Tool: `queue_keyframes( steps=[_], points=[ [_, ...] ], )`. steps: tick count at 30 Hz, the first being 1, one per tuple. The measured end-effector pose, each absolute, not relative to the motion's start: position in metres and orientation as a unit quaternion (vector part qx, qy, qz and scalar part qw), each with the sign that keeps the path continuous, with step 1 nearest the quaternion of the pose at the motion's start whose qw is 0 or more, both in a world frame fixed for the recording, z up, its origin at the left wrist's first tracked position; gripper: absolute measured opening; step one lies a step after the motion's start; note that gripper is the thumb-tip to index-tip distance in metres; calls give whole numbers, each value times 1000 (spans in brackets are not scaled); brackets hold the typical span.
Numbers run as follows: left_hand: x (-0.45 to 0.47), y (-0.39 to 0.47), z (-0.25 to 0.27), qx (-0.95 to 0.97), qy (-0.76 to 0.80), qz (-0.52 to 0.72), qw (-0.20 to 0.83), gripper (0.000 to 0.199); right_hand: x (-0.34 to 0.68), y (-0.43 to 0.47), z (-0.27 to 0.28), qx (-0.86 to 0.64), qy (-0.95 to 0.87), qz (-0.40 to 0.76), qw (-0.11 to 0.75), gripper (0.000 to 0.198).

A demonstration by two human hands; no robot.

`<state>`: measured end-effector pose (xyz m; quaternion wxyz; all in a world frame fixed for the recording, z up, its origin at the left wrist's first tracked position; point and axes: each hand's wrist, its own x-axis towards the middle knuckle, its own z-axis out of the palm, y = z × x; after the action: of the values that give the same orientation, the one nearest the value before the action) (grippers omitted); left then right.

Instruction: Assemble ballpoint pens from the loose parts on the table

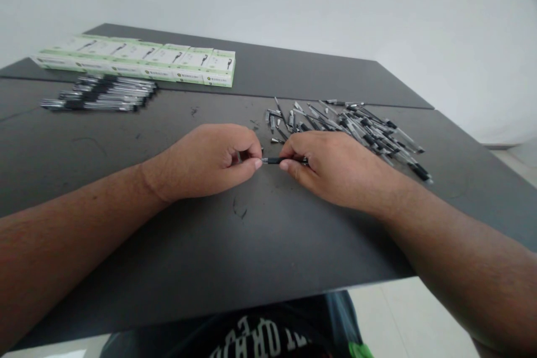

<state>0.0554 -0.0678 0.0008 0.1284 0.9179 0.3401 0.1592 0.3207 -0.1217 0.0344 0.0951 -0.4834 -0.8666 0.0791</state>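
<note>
Between my two hands, above the dark table, is a pen (273, 161) with a black grip, lying about level. The fingertips of my left hand (222, 156) pinch its clear left end. My right hand (331, 165) has thumb and fingers closed round the black right part. The pen's far right end is partly hidden by my right fingers. Just beyond my right hand lies a loose heap of pens and pen parts (369, 131), with clear barrels, black grips and small tips.
A row of white and green boxes (138, 61) printed with pens stands at the back left of the table (251, 246). In front of them lies a neat bundle of pens (104, 93). A pale wall (293, 5) rises behind. Small dark marks dot the tabletop.
</note>
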Motion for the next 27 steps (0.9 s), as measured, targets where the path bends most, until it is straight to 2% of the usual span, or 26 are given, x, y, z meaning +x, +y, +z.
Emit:
queue_keyframes(
  steps=[6,10,15,21,24,27],
  points=[
    [57,-67,1,917,344,158,122,25,324,-122,33,-481,-865,86,116,19],
    [56,-66,1,915,356,153,115,25,322,-122,35,-490,-863,68,100,16],
    [55,-66,1,917,350,154,117,25,319,-121,36,-490,-864,83,81,23],
    [58,-67,1,917,346,155,126,26,319,-121,37,-498,-861,71,76,16],
    [58,-67,1,916,350,147,127,26,319,-122,37,-492,-865,75,58,25],
    [57,-66,1,915,350,151,130,26,320,-122,37,-490,-864,80,86,21]
  ],
)
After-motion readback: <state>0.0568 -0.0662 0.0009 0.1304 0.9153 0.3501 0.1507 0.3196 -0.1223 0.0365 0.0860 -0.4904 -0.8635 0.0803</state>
